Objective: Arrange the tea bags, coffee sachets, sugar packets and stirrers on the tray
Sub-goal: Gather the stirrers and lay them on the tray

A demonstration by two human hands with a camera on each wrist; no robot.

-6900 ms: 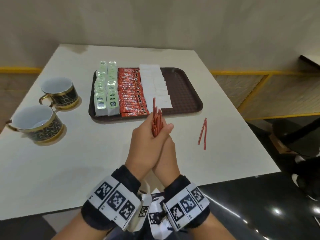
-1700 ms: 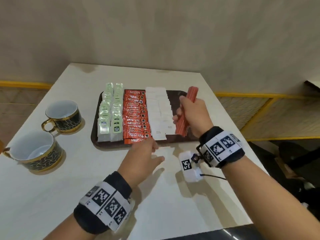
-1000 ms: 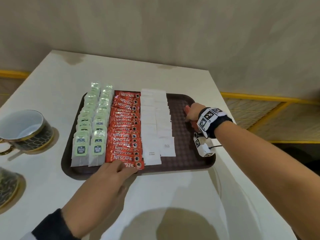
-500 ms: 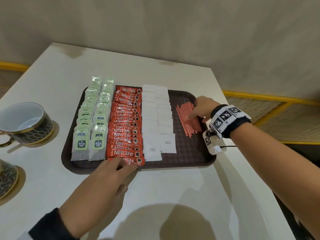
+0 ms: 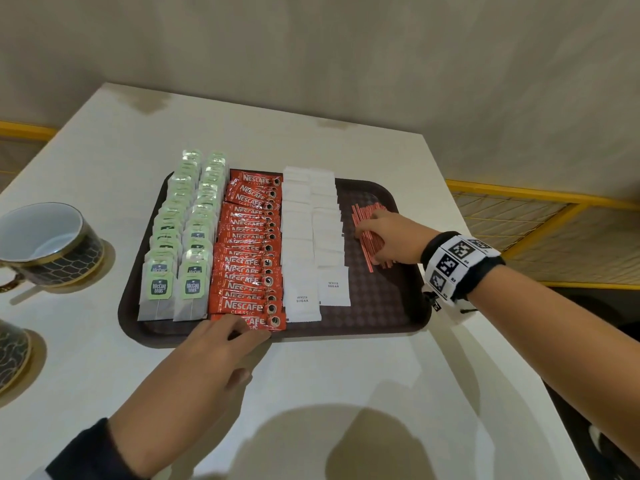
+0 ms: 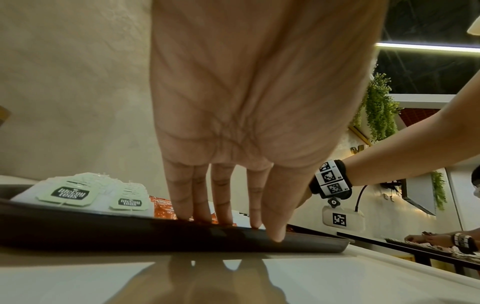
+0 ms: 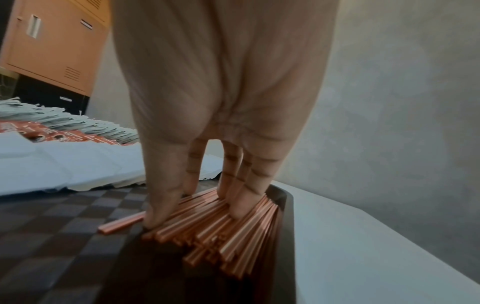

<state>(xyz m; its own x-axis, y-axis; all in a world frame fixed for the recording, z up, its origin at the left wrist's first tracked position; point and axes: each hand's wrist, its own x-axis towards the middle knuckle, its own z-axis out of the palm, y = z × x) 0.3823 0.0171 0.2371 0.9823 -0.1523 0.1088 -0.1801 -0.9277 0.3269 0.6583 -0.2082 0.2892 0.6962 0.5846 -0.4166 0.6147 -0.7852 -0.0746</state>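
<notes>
On the dark brown tray [image 5: 381, 327] lie two columns of green-tagged tea bags [image 5: 180, 230], a column of red coffee sachets [image 5: 249, 244] and two columns of white sugar packets [image 5: 311, 230]. Red stirrers [image 5: 362, 220] lie side by side on the tray's right part. My right hand [image 5: 377, 233] rests flat on them with straight fingers; the right wrist view shows the fingertips [image 7: 158, 218] pressing the stirrers [image 7: 226, 232] beside the rim. My left hand [image 5: 239, 344] lies with straight fingers [image 6: 221, 201] over the tray's front rim [image 6: 103, 232], touching the nearest sachet.
Two black-and-gold cups [image 5: 48, 244] [image 5: 10, 355] stand on the white table left of the tray. The table's right edge runs close to the tray, with a yellow railing [image 5: 540, 202] beyond. Another person's hand [image 6: 428, 239] works at a far table.
The stirrer bundle, first held in both hands, went to the tray in my right hand and now lies spread under its flat fingers. My left hand moved to the front rim.
</notes>
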